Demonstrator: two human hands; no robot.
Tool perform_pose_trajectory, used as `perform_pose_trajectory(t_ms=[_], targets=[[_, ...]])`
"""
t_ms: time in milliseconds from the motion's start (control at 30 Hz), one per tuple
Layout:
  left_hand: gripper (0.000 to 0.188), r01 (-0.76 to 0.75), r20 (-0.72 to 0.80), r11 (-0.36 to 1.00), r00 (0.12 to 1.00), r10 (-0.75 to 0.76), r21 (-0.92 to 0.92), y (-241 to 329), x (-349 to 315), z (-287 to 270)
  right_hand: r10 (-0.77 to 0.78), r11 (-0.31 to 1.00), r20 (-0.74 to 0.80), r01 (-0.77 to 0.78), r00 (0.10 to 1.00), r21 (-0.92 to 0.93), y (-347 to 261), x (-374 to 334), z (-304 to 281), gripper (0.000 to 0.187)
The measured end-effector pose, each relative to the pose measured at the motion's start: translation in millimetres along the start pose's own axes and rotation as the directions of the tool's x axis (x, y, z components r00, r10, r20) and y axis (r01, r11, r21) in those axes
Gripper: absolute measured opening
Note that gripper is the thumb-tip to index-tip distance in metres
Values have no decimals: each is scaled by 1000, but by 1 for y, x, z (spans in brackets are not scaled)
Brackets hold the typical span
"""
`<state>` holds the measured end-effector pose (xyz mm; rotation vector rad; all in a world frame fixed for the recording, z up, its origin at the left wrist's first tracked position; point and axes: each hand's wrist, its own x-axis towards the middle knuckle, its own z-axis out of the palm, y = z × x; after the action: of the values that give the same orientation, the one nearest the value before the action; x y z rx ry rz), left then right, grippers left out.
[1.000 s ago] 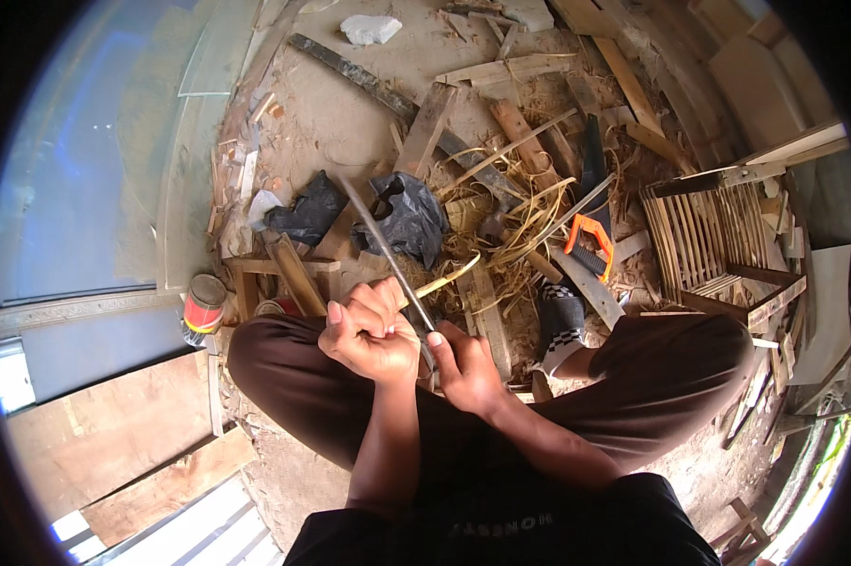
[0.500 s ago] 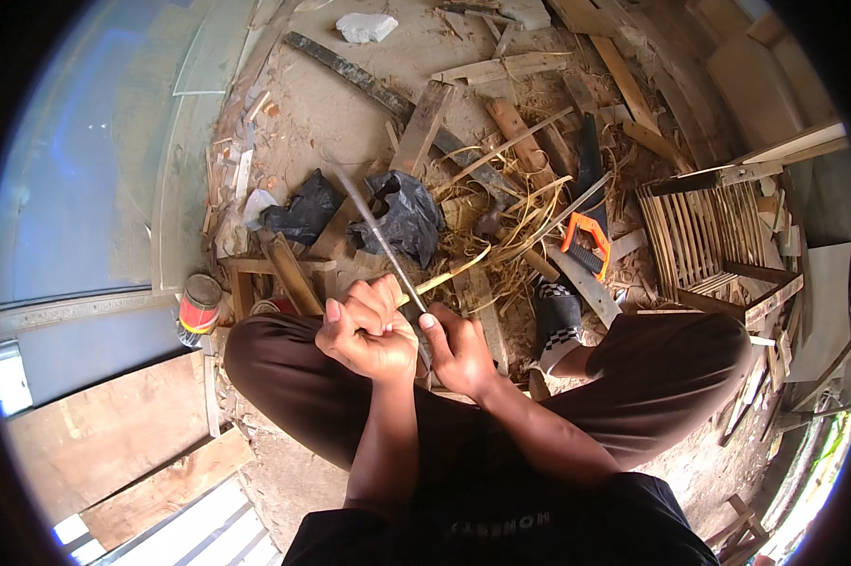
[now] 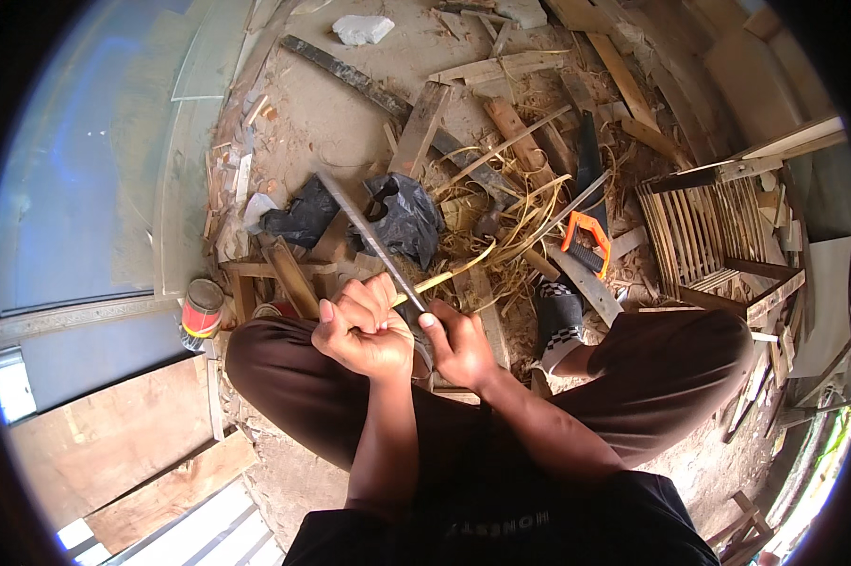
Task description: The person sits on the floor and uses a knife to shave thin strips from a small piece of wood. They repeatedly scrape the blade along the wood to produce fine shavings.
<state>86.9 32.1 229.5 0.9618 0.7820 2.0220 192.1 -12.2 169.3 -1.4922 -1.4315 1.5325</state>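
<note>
Item, as I see it from above: my left hand (image 3: pixel 364 325), fingers curled shut around a thin yellow bamboo strip (image 3: pixel 444 276) over my lap. My right hand (image 3: pixel 458 344) is closed on the handle end of a long grey blade (image 3: pixel 369 236), laid against the strip. Beyond: black plastic bag (image 3: pixel 406 212), orange-handled saw (image 3: pixel 586 241), red tin (image 3: pixel 202 311), slatted wooden crate (image 3: pixel 699 231).

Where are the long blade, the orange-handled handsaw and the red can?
long blade (image 3: pixel 364 226), head view, on the middle of the grey blade.
orange-handled handsaw (image 3: pixel 586 241), head view, on the orange grip.
red can (image 3: pixel 200 314), head view, on its red side wall.
</note>
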Motion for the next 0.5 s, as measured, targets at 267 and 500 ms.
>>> perform_pose_trajectory(t_ms=[267, 500], targets=[[53, 21, 16, 999, 1000, -22, 40, 0, -7, 1, 353, 883, -170, -388, 920, -266, 90, 24, -1, 66], [53, 20, -3, 999, 1000, -20, 46, 3, -7, 0, -50, 998, -66, 52, 997, 24, 21, 1, 5, 42]])
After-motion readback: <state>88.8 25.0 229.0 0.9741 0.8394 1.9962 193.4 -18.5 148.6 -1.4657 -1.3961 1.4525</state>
